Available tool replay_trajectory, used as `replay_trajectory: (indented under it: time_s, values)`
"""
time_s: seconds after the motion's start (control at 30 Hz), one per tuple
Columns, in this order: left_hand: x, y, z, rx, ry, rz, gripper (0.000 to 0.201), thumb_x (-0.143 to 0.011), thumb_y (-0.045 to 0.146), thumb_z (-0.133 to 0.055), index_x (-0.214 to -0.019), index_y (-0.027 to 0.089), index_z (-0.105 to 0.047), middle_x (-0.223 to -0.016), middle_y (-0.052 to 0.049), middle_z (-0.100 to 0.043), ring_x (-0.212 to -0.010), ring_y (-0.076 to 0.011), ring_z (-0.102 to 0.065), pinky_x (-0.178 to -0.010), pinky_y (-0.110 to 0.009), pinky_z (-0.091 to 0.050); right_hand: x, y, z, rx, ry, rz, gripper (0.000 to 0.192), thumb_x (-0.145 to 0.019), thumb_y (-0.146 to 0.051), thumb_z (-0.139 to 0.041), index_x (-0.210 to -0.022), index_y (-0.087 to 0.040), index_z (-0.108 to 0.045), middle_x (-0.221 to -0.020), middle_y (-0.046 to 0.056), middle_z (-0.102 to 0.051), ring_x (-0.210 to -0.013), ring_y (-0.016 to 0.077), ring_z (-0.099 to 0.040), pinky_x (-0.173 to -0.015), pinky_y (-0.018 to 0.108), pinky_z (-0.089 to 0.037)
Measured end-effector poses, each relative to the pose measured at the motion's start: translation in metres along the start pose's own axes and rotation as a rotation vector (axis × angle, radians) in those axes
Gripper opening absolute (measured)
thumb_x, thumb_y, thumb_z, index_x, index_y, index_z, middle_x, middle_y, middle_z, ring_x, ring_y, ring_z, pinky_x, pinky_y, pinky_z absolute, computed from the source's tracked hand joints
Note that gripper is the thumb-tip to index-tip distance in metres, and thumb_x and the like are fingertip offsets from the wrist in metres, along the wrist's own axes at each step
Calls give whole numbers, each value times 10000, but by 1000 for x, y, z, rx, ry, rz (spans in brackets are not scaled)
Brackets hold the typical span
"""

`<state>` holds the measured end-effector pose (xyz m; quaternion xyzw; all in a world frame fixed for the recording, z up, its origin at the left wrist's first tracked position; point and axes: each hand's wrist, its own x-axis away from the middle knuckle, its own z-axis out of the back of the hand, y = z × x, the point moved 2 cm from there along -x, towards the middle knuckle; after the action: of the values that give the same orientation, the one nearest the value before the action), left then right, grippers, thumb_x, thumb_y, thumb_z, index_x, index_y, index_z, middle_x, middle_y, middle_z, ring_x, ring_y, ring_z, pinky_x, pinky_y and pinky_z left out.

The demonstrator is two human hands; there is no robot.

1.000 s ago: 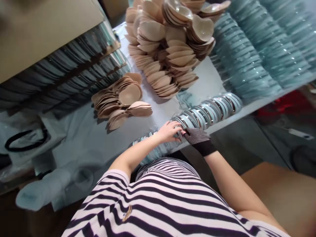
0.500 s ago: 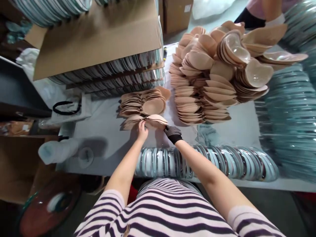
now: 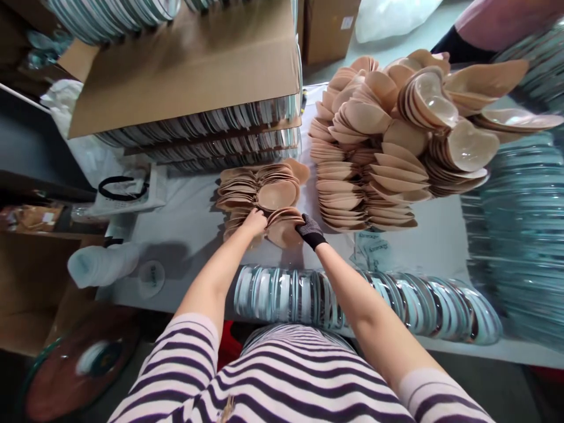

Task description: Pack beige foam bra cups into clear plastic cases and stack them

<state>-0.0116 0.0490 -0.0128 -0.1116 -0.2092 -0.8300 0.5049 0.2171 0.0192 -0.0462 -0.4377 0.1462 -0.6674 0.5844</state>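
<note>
On the white table in front of me, beige stick-on bras lie in nested stacks. My left hand (image 3: pixel 256 222), bare, has its fingers curled over the middle of the front stack, where the cup pairs meet; its fingertips are partly hidden. My right hand (image 3: pixel 311 230), in a dark dotted glove, is closed on the outer edge of the front right cups (image 3: pixel 284 230). The front left cups (image 3: pixel 235 220) are partly covered by my left hand. Right behind lies another stack of bras (image 3: pixel 277 195), with the round face of one cup turned toward me.
A large pile of beige bra cups (image 3: pixel 365 117) stands to the right. Clear packages form a row (image 3: pixel 282 294) along the near edge and stacks (image 3: pixel 524 235) at far right. Cardboard (image 3: pixel 189 64) covers packed rows at back left. White plastic cups (image 3: pixel 99 264) lie left. Another person (image 3: pixel 493 23) is at upper right.
The front bra stack has tipped, so its right cups now show more of their rounded face toward me. My left hand has moved slightly up over its middle. The view has shifted a little.
</note>
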Motion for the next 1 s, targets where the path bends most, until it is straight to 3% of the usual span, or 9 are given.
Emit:
replay_trajectory:
  time_s: [0.1, 0.17, 0.33, 0.43, 0.6, 0.73, 0.8, 0.9, 1.0]
  values:
    - [-4, -6, 2, 17, -57, -58, 112, -752, 207, -715, -653, 254, -740, -822, -80, -739, -1070, -308, -602, -1174, -574, -242, 6, 14, 13, 16, -72, 17, 295, -804, -232, -558, -1067, -160, -669, -1068, 111, -742, -965, 216, -673, -914, 326, -524]
    - [-2, -5, 1, 17, -10, -52, 140, -810, 219, -658, -725, 268, -758, -894, -77, -748, -1130, -314, -582, -1201, -611, -173, 16, 25, 20, 28, -39, -35, 376, -794, -236, -576, -1154, -155, -648, -1152, 132, -726, -1026, 228, -672, -931, 337, -523]
    - [27, 21, -10, 98, 327, 161, 398, -855, 121, -553, -1215, 219, -691, -1249, -148, -668, -1325, -332, -487, -1229, -570, -194, 48, 34, 24, 121, 55, -311, 664, -794, -316, -678, -1405, -125, -502, -1237, 192, -693, -1074, 282, -692, -901, 363, -542]
    - [52, 41, -20, 246, 466, 254, 475, -908, 154, -507, -1377, 189, -569, -1361, -157, -599, -1350, -308, -478, -1208, -488, -290, 72, 15, 26, 140, 123, -201, 552, -845, -312, -622, -1371, -164, -542, -1116, 134, -736, -1015, 271, -701, -890, 363, -536]
    - [71, 56, -26, 392, 209, -8, 492, -864, 299, -668, -1349, 267, -595, -1414, -88, -609, -1436, -299, -413, -1223, -517, -252, 112, -29, 52, 176, 171, 315, 222, -884, -233, -527, -995, -186, -714, -1030, 121, -745, -979, 243, -682, -896, 325, -515]
    - [80, 55, 7, 414, 88, -164, 180, -929, 305, -579, -1001, 262, -739, -1196, -47, -729, -1303, -265, -549, -1237, -573, -129, 124, -34, 92, 253, 190, 283, 220, -876, -188, -548, -1006, -154, -721, -1021, 135, -742, -966, 255, -679, -904, 351, -516]
    - [86, 66, 31, 362, 6, -307, 216, -940, 294, -548, -883, 224, -744, -1029, -47, -760, -1102, -236, -640, -1207, -532, -201, 130, -35, 101, 291, 83, 207, 273, -819, -186, -647, -1079, -138, -713, -1075, 151, -738, -999, 279, -680, -909, 375, -525]
    - [102, 101, 67, 244, -119, -576, 268, -928, 263, -535, -766, 193, -737, -816, -36, -741, -859, -188, -631, -1073, -394, -351, 150, -54, 89, 235, -166, 347, 717, -639, -265, -867, -1304, -146, -625, -1274, 164, -677, -1153, 320, -640, -985, 406, -517]
    - [122, 133, 89, 159, -166, -653, 314, -922, 209, -501, -693, 197, -715, -773, -31, -721, -763, -165, -597, -836, -291, -412, 166, -81, 65, 127, -354, 436, 710, -685, -237, -837, -1341, -142, -584, -1210, 110, -710, -1064, 253, -677, -950, 358, -529]
